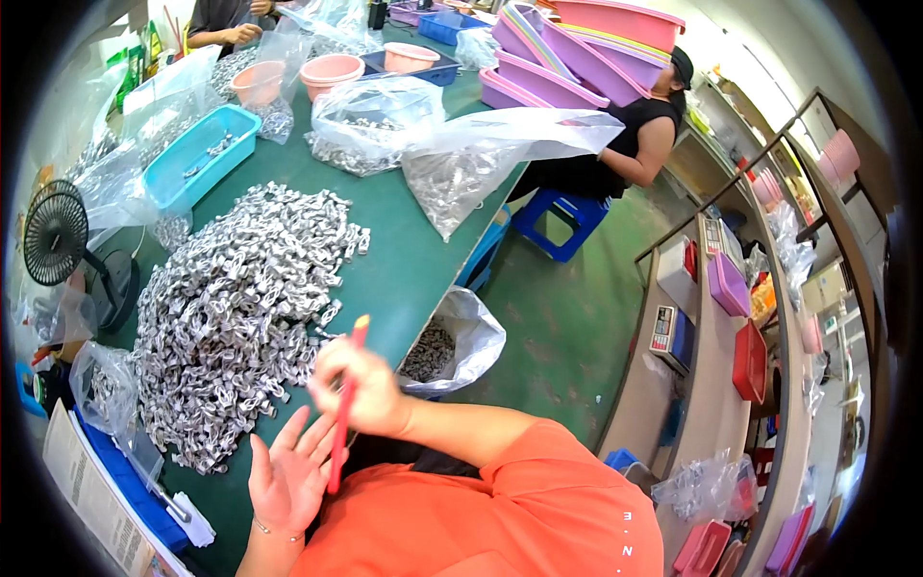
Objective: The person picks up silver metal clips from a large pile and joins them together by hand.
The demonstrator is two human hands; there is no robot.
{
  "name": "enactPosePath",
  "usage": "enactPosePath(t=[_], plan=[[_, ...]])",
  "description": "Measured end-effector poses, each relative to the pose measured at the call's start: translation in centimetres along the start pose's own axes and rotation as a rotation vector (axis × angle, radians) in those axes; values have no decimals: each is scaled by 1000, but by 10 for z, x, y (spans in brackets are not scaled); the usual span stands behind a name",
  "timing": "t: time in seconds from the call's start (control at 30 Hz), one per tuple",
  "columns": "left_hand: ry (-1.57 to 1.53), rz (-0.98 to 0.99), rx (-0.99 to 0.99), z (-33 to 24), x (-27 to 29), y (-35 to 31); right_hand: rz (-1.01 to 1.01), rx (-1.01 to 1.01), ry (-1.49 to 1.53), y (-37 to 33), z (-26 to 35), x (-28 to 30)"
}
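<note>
A long, slim red stick with a yellow tip (340,438) is held upright in my right hand (370,389), its fingers closed round the upper part. Just below and to the left, my left hand (293,471) is palm up with its fingers spread and nothing in it. The stick's lower end passes close by the left fingers; whether they touch I cannot tell. Beyond both hands lies a large heap of small silver-grey metal clips (240,298) on the green table (385,212).
A turquoise tray (245,130) and a black fan (58,236) stand at the left. Clear bags (375,120) hold metal parts. A lined bin (476,341) sits by the table edge. A co-worker (639,144) sits by stacked pink and purple trays (548,87). Shelves (707,356) line the right.
</note>
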State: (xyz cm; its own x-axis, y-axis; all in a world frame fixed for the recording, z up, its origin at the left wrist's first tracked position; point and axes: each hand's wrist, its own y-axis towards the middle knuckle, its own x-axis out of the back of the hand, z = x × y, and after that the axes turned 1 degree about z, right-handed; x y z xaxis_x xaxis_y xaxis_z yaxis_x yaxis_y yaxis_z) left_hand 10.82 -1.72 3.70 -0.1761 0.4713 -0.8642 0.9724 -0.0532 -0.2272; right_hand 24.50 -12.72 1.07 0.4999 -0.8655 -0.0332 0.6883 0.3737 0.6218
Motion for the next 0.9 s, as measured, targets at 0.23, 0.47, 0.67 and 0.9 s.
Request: enactPosePath(t=[0.23,0.47,0.67,0.9], plan=[[249,-244,-245,-9,26,-3,-481,-231,-343,-14,-47,113],[1212,-337,-760,-81,-2,50,-553,-287,-426,-32,-48,152],[2396,-323,-890,-166,6,105,-421,-264,-243,-8,-27,113],[2342,-235,-692,-153,21,106,-210,-184,-203,0,-16,81]])
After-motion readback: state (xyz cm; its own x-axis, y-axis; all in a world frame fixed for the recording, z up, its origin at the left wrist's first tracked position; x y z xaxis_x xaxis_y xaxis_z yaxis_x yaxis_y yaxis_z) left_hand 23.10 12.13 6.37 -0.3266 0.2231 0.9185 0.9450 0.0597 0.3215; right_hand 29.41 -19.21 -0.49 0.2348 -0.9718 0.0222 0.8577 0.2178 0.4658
